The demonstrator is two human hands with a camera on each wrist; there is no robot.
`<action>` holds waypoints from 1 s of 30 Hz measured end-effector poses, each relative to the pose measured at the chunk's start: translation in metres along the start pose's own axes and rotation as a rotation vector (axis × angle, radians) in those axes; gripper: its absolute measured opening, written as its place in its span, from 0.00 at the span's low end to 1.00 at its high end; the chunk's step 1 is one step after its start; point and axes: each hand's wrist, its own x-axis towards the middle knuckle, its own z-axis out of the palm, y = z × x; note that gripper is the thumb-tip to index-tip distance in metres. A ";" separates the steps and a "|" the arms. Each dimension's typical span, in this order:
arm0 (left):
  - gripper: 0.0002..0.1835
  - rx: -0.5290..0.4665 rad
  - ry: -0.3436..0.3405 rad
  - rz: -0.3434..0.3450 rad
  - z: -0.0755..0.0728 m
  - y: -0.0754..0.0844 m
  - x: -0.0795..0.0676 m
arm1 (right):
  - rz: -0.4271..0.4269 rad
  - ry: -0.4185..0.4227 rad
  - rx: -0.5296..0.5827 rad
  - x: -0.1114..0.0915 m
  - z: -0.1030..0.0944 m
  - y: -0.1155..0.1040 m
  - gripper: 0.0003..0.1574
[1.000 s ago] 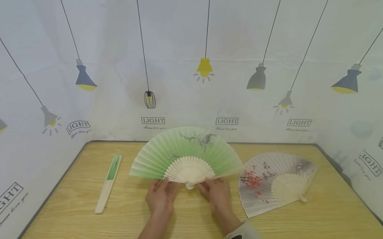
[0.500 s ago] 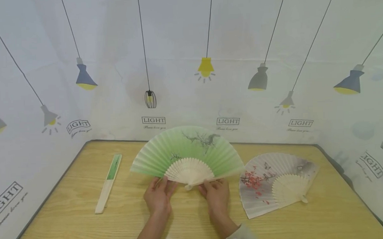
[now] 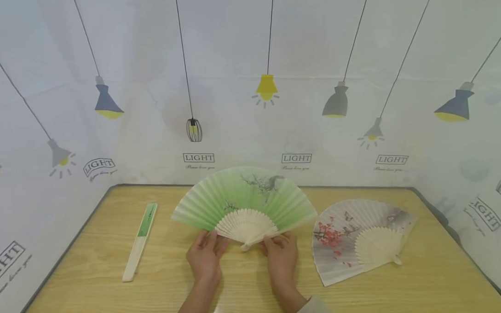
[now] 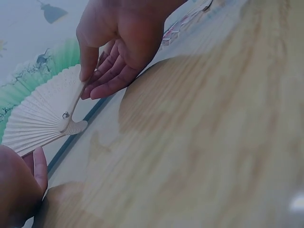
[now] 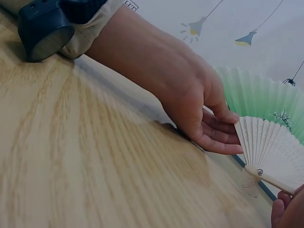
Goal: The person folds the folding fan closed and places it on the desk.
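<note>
Both hands hold a spread green folding fan (image 3: 231,198) with pale ribs and a dark branch print, leaning up over the table. At its lower left edge, the left hand (image 3: 204,257) pinches the outer rib between thumb and fingers. The right hand (image 3: 282,256) pinches the opposite outer rib. Between the hands, the fan's pivot end (image 4: 71,124) shows its metal rivet in the left wrist view. A spread grey-white fan (image 3: 341,254) with red blossoms lies to the right. A folded fan (image 3: 139,243) with a green strip lies to the left.
A wooden table (image 3: 85,291) with a dark edge carries the fans. Behind and beside it hangs a white backdrop (image 3: 232,106) printed with lamps and "LIGHT" signs. A dark device (image 5: 52,33) sits at the left sleeve in the right wrist view.
The green fan stays spread in both hands. Its pivot end has dipped slightly toward the person and left, and the hands have shifted a little with it. The other fans stay put.
</note>
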 end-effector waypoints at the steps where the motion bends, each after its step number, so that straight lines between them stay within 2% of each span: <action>1: 0.12 0.004 -0.006 0.001 -0.001 0.000 0.000 | -0.005 0.005 -0.003 0.000 0.000 0.001 0.24; 8: 0.10 -0.011 -0.056 -0.006 -0.004 0.001 0.002 | -0.080 0.000 -0.006 -0.002 0.000 0.007 0.24; 13: 0.09 -0.017 -0.063 -0.025 -0.004 0.002 0.003 | -0.129 -0.018 -0.032 -0.002 -0.001 0.011 0.25; 21: 0.14 0.031 -0.106 -0.008 -0.003 0.003 0.002 | -0.145 -0.007 -0.040 -0.002 -0.002 0.013 0.26; 30: 0.17 0.042 -0.121 0.026 -0.005 0.004 0.002 | -0.123 -0.051 -0.012 -0.003 -0.004 0.011 0.27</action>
